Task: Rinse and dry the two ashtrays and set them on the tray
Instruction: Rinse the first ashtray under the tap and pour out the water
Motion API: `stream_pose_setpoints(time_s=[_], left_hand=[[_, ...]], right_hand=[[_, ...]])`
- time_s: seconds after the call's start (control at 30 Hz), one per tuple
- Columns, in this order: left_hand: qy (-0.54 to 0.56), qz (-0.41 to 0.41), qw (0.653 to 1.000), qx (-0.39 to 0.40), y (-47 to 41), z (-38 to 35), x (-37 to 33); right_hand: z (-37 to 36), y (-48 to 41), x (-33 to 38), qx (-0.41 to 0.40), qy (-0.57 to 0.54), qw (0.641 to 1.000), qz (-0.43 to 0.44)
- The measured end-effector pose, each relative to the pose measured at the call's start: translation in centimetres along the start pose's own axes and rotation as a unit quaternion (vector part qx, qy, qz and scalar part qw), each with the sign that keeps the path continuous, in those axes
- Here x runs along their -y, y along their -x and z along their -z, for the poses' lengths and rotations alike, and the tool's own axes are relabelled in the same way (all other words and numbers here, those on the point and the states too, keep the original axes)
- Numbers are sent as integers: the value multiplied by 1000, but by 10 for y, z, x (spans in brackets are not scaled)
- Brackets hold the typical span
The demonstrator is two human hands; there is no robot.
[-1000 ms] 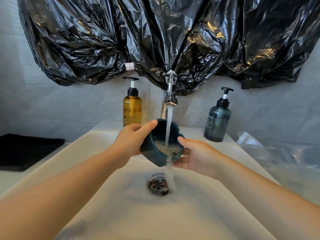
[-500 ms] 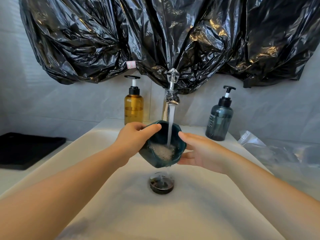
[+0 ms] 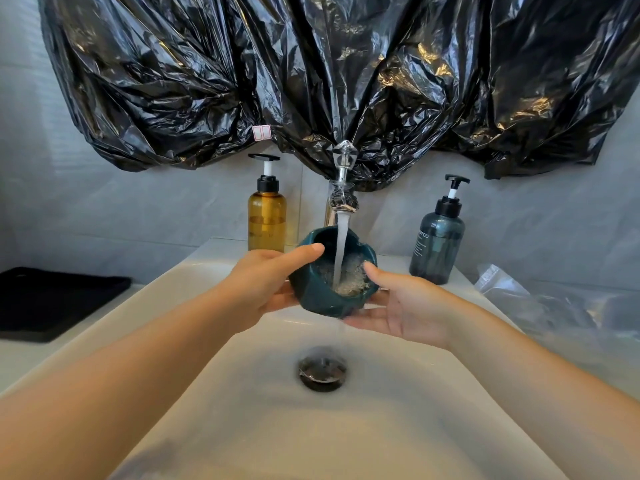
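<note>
Over the white sink (image 3: 194, 271), under the running faucet (image 3: 341, 199), the teal ashtray (image 3: 317, 299) tilts its mouth toward the person, gripped thumb-on-rim by the left hand (image 3: 266, 285) and right hand (image 3: 408, 306), with the black tray (image 3: 52, 299) well off on the left hand's side.

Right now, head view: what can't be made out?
1. Second ashtray: nowhere in the head view; only the teal ashtray shows.
2. Its inner bottom: hidden by churning water.
3. Left hand fingertips: hidden behind the ashtray.
4. Black tray: cut off by the left edge.
5. Grey bottle label: mostly too small to read.
</note>
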State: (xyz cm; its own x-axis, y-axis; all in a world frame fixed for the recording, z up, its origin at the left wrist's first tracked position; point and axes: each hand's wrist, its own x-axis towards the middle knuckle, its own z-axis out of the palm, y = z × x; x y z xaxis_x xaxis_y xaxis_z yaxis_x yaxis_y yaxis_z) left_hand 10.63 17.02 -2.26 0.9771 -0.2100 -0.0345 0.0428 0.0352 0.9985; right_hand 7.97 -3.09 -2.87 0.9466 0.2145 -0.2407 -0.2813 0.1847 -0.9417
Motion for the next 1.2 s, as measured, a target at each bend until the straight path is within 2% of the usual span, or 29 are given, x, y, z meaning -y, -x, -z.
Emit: stream_pose_setpoints(time_s=[0.07, 0.13, 0.23, 0.4, 0.53, 0.6, 0.67, 0.73, 0.77, 0.83, 0.9, 1.1, 1.2], left_hand=[[-14, -30, 999, -41, 1, 1, -2], [-107, -94, 987, -78, 1, 3, -2], [-248, -203, 940, -117, 5, 3, -5], [-343, -323, 862, -187, 6, 6, -8], [-362, -350, 831, -235, 5, 5, -9], [-348, -324, 847, -238, 6, 5, -9], [-275, -256, 901, -217, 6, 5, -9], [-144, -156, 962, -169, 5, 5, -8], [-87, -107, 980, -146, 5, 3, -7], [-43, -51, 991, -116, 3, 0, -2], [-52, -40, 993, -99, 1, -4, 3], [-39, -23, 994, -99, 1, -5, 3], [-12, -43, 996, -71, 4, -6, -2]], right_hand=[[2, 1, 0, 13, 71, 997, -9], [4, 0, 2, -34, 134, 990, 19], [7, -2, 3, -129, 182, 972, 81], [4, -4, 2, -159, 290, 934, 133], [5, -4, 2, -175, 342, 912, 141], [5, -5, 2, -174, 354, 907, 147], [3, -6, 0, -165, 345, 912, 147], [0, -7, -1, -142, 309, 930, 140], [-1, -6, -1, -122, 287, 941, 133], [-4, -5, -1, -76, 246, 959, 120], [-6, -1, -3, -51, 235, 965, 108], [-10, -3, -8, -46, 235, 968, 70], [-14, -6, -10, -65, 155, 984, 62]])
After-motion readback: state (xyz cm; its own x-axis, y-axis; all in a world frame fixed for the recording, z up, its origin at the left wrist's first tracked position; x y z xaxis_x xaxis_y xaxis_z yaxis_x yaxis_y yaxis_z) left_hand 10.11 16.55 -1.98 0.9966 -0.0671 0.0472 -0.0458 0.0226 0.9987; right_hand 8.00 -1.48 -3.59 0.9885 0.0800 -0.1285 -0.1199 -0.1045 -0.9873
